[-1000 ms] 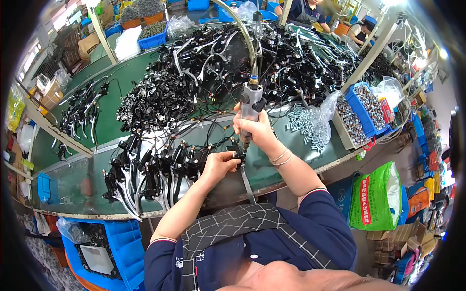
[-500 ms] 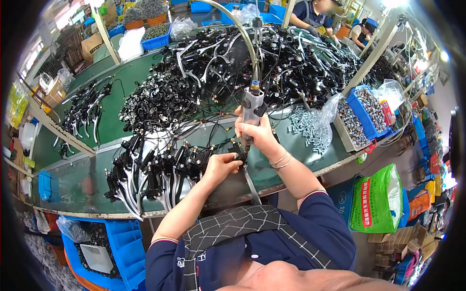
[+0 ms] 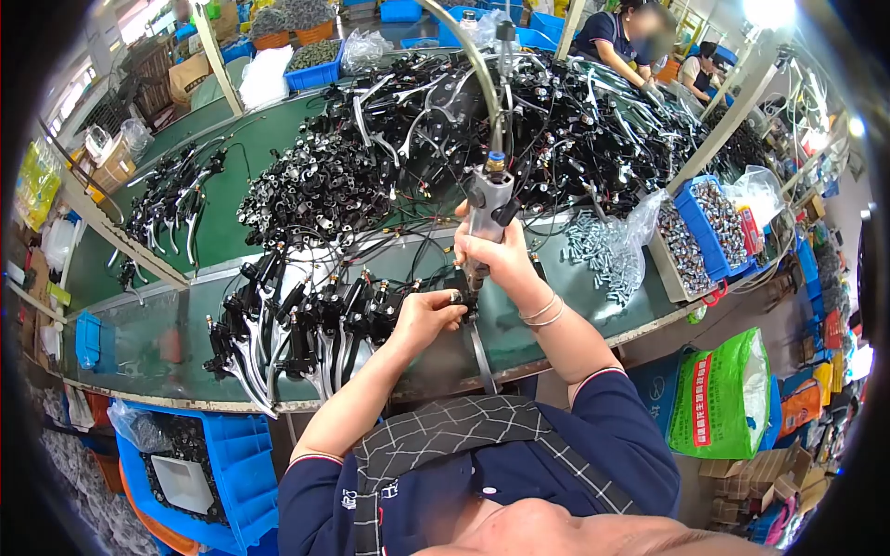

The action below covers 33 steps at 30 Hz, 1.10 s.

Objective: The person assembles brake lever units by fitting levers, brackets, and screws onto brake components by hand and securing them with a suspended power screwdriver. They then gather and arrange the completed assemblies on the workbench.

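My right hand (image 3: 502, 259) is wrapped around an upright pneumatic screwdriver (image 3: 491, 196), with an air hose (image 3: 484, 79) rising from its top. The driver's tip points down onto the dark clamp end of a brake lever (image 3: 480, 357). My left hand (image 3: 426, 320) pinches that same end, and the silver blade extends toward my body. Fingers and the tool hide the contact point. Left of my left hand, a row of brake levers (image 3: 324, 357) with black bodies and cables lies on the bench.
Black clamp parts (image 3: 311, 190) and more lever assemblies (image 3: 436, 120) are heaped behind. At right lie loose silver screws (image 3: 603, 255) and bins of small metal parts (image 3: 714, 227). A slanted post (image 3: 714, 116) stands beyond them. A co-worker (image 3: 616, 46) works across the bench.
The view has shifted slightly, so the bench and piles appear a little further right. Both hands keep their hold on the screwdriver and lever. The co-worker's body leans differently.
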Tool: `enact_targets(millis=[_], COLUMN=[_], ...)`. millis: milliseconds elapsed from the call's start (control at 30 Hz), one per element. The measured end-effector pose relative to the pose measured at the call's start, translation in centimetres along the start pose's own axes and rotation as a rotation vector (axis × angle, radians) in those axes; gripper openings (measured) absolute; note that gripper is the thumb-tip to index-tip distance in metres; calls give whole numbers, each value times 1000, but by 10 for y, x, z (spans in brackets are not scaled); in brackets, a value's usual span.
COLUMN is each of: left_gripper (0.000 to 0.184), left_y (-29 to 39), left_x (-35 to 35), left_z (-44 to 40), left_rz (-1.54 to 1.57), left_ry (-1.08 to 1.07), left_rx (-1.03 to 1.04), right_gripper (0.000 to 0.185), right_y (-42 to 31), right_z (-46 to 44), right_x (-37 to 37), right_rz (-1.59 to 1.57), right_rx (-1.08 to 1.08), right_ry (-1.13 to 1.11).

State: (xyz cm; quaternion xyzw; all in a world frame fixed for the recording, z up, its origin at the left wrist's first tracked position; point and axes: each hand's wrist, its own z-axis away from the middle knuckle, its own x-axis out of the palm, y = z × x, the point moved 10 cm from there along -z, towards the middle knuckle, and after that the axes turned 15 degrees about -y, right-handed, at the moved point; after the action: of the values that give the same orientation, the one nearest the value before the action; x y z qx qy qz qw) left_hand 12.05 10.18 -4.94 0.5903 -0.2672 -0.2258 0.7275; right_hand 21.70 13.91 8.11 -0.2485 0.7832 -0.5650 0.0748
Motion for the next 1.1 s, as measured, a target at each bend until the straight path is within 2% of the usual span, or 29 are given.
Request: enact_targets(millis=[200, 267, 433, 533, 633, 767, 967, 1067, 1100], left_gripper=[19, 19, 20, 20, 18, 15, 15, 15, 14], left_y=[3, -1, -2, 1, 1, 5, 4, 7, 11], left_x=[5, 7, 7, 9, 9, 11, 9, 9, 5], left_z=[-1, -1, -3, -1, -2, -1, 1, 1, 1], left_rz=[-95, -100, -103, -138, -176, -196, -205, -124, -180], left_ry=[-49, -62, -37, -41, -51, -63, -46, -37, -36], left_rx=[-19, -11, -45, -79, -93, -92, -96, -41, -37], right_gripper=[32, 37, 37, 40, 35, 31, 31, 33, 35], right_y=[-12, -32, -9, 5, 12, 9, 27, 15, 7], right_z=[-6, -8, -7, -4, -9, -8, -4, -4, -5], right_x=[-3, -3, 7, 7, 17, 29, 22, 24, 23], right_rz=[-61, -28, -71, -102, -106, -24, -82, -89, -95], right_rx=[-67, -122, -59, -34, 10, 39, 20, 13, 0], right_ry=[5, 23, -21, 32, -86, -138, -143, -98, -67])
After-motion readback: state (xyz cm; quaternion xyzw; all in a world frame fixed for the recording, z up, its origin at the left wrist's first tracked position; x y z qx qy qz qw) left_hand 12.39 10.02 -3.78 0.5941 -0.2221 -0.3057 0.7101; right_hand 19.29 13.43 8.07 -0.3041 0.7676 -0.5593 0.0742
